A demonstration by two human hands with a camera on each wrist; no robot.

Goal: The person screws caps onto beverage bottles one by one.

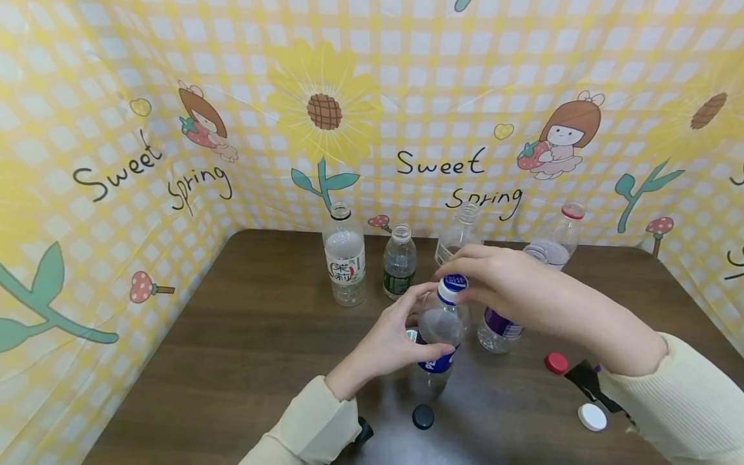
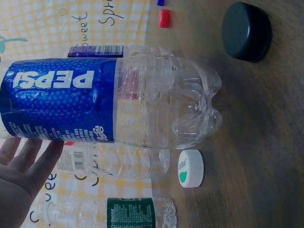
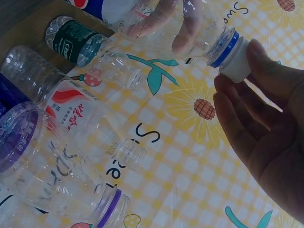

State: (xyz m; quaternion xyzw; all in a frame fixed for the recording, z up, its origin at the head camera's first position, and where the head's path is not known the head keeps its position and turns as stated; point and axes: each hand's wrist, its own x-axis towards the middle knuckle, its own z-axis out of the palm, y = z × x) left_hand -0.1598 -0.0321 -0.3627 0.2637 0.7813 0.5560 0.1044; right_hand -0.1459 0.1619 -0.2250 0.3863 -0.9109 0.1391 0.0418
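Note:
In the head view, my left hand (image 1: 386, 345) grips a clear Pepsi bottle (image 1: 443, 323) round its upper body, thumb in front. The bottle stands upright, and its blue label (image 2: 57, 102) fills much of the left wrist view. From the right, my right hand (image 1: 502, 278) reaches over and pinches a white cap (image 3: 236, 64) with a blue top between thumb and fingers. The cap sits at the bottle's mouth, right above the blue neck ring (image 3: 225, 49). A dark cap (image 1: 423, 416) lies on the table in front of the bottle.
Uncapped bottles stand behind: a white-labelled one (image 1: 347, 265), a green-labelled one (image 1: 400, 265), a purple-labelled one (image 1: 498, 332) and one with a red neck ring (image 1: 555, 248). A red cap (image 1: 556, 363) and white caps (image 1: 592, 417) (image 2: 191, 168) lie on the table. Checked cloth (image 1: 372, 39) hangs behind.

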